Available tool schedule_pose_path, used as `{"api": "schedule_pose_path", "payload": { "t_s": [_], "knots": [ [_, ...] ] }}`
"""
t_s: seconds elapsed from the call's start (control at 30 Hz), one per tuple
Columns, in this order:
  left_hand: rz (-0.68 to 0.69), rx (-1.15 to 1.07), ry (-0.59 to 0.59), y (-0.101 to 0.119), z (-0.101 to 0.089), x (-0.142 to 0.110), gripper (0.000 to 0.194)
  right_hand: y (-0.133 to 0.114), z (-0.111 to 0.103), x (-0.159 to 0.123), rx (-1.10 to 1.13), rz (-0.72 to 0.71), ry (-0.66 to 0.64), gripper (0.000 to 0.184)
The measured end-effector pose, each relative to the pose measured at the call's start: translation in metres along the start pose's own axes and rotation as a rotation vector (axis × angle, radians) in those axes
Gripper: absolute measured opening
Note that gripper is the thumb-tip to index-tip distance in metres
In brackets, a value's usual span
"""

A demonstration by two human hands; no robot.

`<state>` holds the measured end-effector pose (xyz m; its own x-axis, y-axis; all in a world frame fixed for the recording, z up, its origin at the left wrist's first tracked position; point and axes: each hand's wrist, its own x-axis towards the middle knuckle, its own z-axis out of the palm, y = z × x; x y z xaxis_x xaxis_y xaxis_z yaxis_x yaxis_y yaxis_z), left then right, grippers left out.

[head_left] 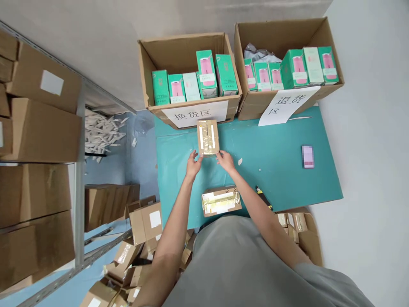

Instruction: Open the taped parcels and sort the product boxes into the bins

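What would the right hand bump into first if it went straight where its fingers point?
The small taped box. The right hand's fingertips are already at its near right corner, maybe touching it, though that's hard to tell from above.

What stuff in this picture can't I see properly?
All in the head view:
- Phone screen: blurred into little squares.
- Inside the far taped parcel: hidden by its closed cardboard.
- Bottom of the left open carton: hidden by green boxes.
- Shelf cartons: some cut off by the left edge.
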<state>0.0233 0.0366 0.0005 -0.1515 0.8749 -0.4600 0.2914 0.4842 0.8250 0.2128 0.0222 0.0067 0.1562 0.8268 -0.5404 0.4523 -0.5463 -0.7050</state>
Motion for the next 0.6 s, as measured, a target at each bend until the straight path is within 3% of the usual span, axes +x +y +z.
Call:
{"api": "schedule_pose_path", "payload": {
  "t_s": [0.1, 0.23, 0.43, 0.6],
  "knots": [
    [0.019, -0.007, 0.048, -0.004, 0.011, 0.01, 0.051, 0.005, 0.005, 0.007, 0.059, 0.026, 0.048, 0.033],
    [0.029, -0.019, 0.076, -0.01, 0.026, 0.005, 0.046, 0.023, 0.0, 0.011, 0.181, 0.02, 0.069, 0.031],
    [-0.009, -0.073, -0.024, -0.005, 0.069, -0.01, 0.037, 0.058, -0.04, 0.012, 0.291, 0.033, 0.138, 0.041],
    [0.026, -0.04, -0.03, 0.016, 0.109, 0.001, 0.037, 0.069, -0.064, 0.024, 0.303, 0.068, 0.215, 0.045]
  ]
}}
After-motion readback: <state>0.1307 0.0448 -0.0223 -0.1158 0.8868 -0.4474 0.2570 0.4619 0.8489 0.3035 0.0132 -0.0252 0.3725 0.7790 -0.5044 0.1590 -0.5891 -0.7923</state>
